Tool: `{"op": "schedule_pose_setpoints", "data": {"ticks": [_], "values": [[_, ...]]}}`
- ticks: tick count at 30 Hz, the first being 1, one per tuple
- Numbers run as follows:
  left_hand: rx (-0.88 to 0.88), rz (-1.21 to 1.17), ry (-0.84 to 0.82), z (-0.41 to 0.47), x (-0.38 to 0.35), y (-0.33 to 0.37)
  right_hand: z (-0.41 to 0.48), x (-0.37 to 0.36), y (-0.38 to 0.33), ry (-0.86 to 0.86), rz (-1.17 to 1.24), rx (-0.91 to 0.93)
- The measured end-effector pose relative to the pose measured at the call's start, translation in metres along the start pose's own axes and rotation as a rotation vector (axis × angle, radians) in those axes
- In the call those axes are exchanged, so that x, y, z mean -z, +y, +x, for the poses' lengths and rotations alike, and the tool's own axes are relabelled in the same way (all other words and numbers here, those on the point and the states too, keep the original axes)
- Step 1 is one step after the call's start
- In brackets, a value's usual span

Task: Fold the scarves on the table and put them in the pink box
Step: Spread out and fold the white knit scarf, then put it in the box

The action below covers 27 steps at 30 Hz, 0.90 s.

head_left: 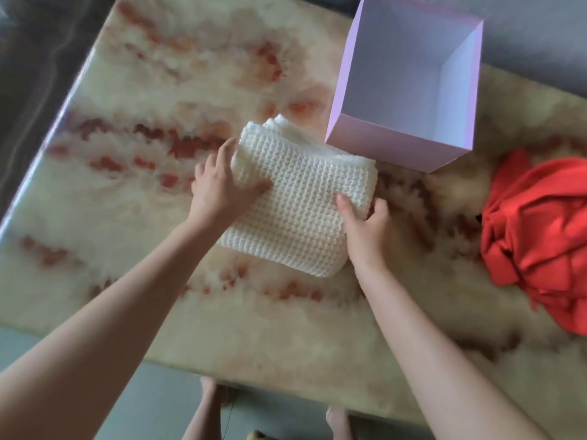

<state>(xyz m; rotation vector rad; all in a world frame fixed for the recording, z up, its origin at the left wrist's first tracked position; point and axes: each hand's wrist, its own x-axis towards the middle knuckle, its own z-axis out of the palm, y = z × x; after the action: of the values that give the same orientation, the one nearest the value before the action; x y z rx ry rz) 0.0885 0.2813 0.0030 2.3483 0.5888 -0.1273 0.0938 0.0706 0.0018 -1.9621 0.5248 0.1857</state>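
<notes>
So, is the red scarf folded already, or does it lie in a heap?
Not folded. The red scarf lies crumpled in a loose heap on the table, to the right of the pink box.

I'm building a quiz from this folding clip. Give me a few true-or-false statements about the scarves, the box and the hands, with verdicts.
1. The white scarf lies folded on the table. True.
2. The pink box already holds a scarf. False: nothing shows inside it.
3. The red scarf is neatly folded. False: it lies crumpled at the right of the table, with neither hand on it.
4. The right hand grips the white scarf's right edge, thumb on top. True.
5. The left hand rests on the red scarf. False: it rests on the white scarf's left side.
</notes>
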Motion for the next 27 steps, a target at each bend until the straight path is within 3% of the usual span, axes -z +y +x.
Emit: {"op": "schedule_pose_setpoints", "data": {"ticks": [3, 6, 9, 13, 15, 18, 23, 27], "values": [[-0.082, -0.186, 0.054, 0.004, 0.003, 0.011, 0.009, -0.002, -0.008, 0.133, 0.067, 0.163], [-0.198, -0.249, 0.186, 0.014, 0.003, 0.027, 0.024, -0.006, -0.012, 0.184, 0.061, 0.194], [-0.212, -0.145, 0.137, 0.021, -0.008, 0.024, 0.035, -0.01, -0.002, 0.072, 0.029, 0.003], [-0.256, -0.195, 0.093, 0.024, -0.011, 0.012, 0.017, 0.007, 0.005, -0.112, 0.126, 0.076], [-0.218, -0.363, -0.087, 0.023, -0.004, 0.01, 0.002, 0.019, 0.017, -0.274, 0.171, 0.121], [-0.001, -0.603, -0.411, 0.026, 0.006, -0.005, -0.008, 0.027, 0.036, -0.36, 0.185, 0.103], [0.12, -0.635, -0.794, 0.036, 0.021, -0.024, 0.007, 0.027, 0.038, -0.489, 0.219, 0.021], [0.189, -0.657, -0.933, 0.042, 0.025, -0.028, 0.012, 0.021, 0.039, -0.327, 0.146, 0.052]]}}
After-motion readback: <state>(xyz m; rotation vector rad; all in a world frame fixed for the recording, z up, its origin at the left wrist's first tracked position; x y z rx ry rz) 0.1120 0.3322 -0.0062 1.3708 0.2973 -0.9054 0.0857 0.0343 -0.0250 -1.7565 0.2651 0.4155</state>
